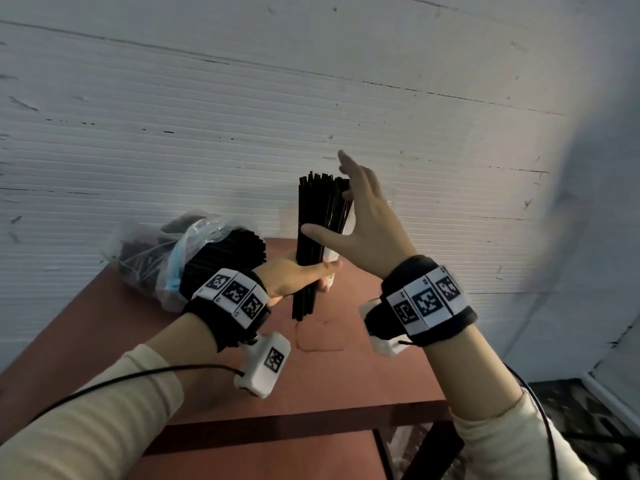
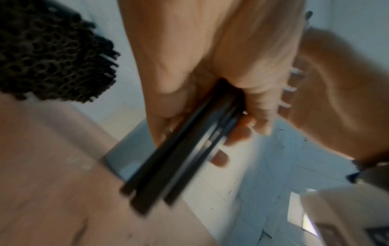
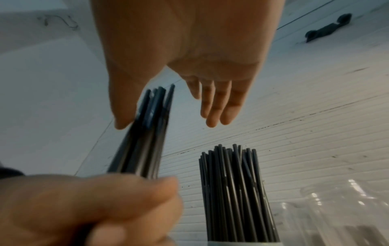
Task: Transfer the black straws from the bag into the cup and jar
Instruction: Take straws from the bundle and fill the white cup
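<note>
My left hand [image 1: 304, 275] grips a bundle of black straws [image 1: 306, 244] upright above the table; the left wrist view shows its fingers [image 2: 242, 126] curled round the bundle [image 2: 168, 166]. Beside the bundle's upper part, my right hand [image 1: 353, 216] has its fingers straight and its thumb against the straws [image 3: 147, 141]. Just behind stands a white cup [image 1: 331, 258] filled with more black straws [image 3: 231, 191]. To the cup's right is a clear jar [image 3: 336, 208], hidden by my right hand in the head view. The plastic bag [image 1: 173, 258] of straws lies at the table's back left.
The red-brown table [image 1: 363, 375] stands against a white ribbed wall [image 1: 311, 98]. The bag's open end with its straw tips [image 2: 52, 58] faces my left wrist. The table's front edge and a dark frame are below my forearms, with floor to the right.
</note>
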Available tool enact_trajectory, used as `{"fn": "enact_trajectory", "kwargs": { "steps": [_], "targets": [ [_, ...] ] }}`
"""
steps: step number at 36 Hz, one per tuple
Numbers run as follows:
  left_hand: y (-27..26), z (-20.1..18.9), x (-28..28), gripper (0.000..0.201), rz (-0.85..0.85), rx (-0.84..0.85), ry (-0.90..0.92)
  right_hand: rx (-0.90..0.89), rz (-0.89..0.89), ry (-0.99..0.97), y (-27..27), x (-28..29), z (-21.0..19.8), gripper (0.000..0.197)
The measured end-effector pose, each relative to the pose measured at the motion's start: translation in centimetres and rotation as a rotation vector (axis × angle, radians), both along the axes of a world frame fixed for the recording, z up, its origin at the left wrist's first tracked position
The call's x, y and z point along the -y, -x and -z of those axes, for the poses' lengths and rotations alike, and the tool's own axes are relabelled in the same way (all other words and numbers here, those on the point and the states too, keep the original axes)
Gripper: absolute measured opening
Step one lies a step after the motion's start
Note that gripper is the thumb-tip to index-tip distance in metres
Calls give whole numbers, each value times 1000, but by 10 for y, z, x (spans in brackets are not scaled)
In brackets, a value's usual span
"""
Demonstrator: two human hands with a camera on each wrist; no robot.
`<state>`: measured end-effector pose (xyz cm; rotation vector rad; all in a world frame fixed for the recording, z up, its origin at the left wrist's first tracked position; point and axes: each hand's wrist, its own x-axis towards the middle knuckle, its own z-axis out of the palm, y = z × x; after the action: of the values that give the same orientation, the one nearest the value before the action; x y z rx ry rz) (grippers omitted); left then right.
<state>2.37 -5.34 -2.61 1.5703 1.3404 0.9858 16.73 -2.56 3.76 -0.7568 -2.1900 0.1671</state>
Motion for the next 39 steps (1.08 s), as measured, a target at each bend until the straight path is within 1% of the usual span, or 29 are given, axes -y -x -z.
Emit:
{"fn": "enact_trajectory", "kwargs": {
  "steps": [2,3,5,8,10,11,12,13,15,17,18,20,21,23,26,27,29,31,32,33,35,36,39],
  "targets": [
    [1,-2,-1,38,124,-49,8,16,61,61,-5,-4,-1,104],
    [2,-4,-1,35,206,-84,23,30,59,97,-7,-6,0,98],
    [-1,-8,2,31,302,-126,63,65,-28,173,-8,-11,-1,70],
    [-6,-13,4,26,385,-116,67,128,-191,409,-10,-10,-2,44],
    [-9,-15,2,30,379,-104,38,196,-246,448,-10,-10,-1,24],
    [-10,-16,0,32,361,-107,22,213,-257,437,-9,-10,-2,18],
    [-11,-19,0,31,332,-120,5,197,-255,420,-9,-13,-3,18],
    [-11,-21,-3,27,301,-119,-18,156,-247,403,-9,-14,-6,20],
    [-11,-23,-11,7,182,-131,-61,33,-212,384,-11,-21,-13,19],
    [-7,-25,-22,49,-7,-116,-79,-103,-158,362,-14,-31,-22,16],
    [-7,-27,-25,65,-99,-84,-68,-170,-134,353,-16,-36,-27,16],
    [-6,-29,-27,88,-230,-66,-79,-295,-100,339,-21,-46,-37,16],
    [-5,-29,-29,96,-283,-86,-93,-340,-89,333,-23,-50,-41,16],
    [-5,-29,-32,98,-388,-150,-118,-389,-72,325,-27,-56,-48,13],
    [-8,-28,-40,106,-560,-206,-154,-402,-61,313,-27,-64,-53,17],
    [-9,-27,-44,110,-595,-207,-157,-401,-61,310,-26,-66,-54,16],
    [-6,-20,-58,123,-578,-173,-105,-396,-68,308,-23,-69,-56,13],
    [0,-13,-72,142,-497,-120,-55,-372,-82,300,-19,-71,-56,12],
    [3,-12,-76,147,-440,-94,-28,-351,-88,292,-17,-72,-55,13],
    [6,-9,-81,146,-386,-63,1,-329,-94,287,-14,-73,-54,13],
    [14,-4,-90,124,-320,-53,32,-303,-97,278,-11,-76,-51,12],
    [18,-3,-95,116,-308,-74,32,-298,-96,271,-9,-78,-50,12],
    [27,2,-107,106,-252,-159,30,-307,-86,258,-5,-83,-44,13]
  ]
}}
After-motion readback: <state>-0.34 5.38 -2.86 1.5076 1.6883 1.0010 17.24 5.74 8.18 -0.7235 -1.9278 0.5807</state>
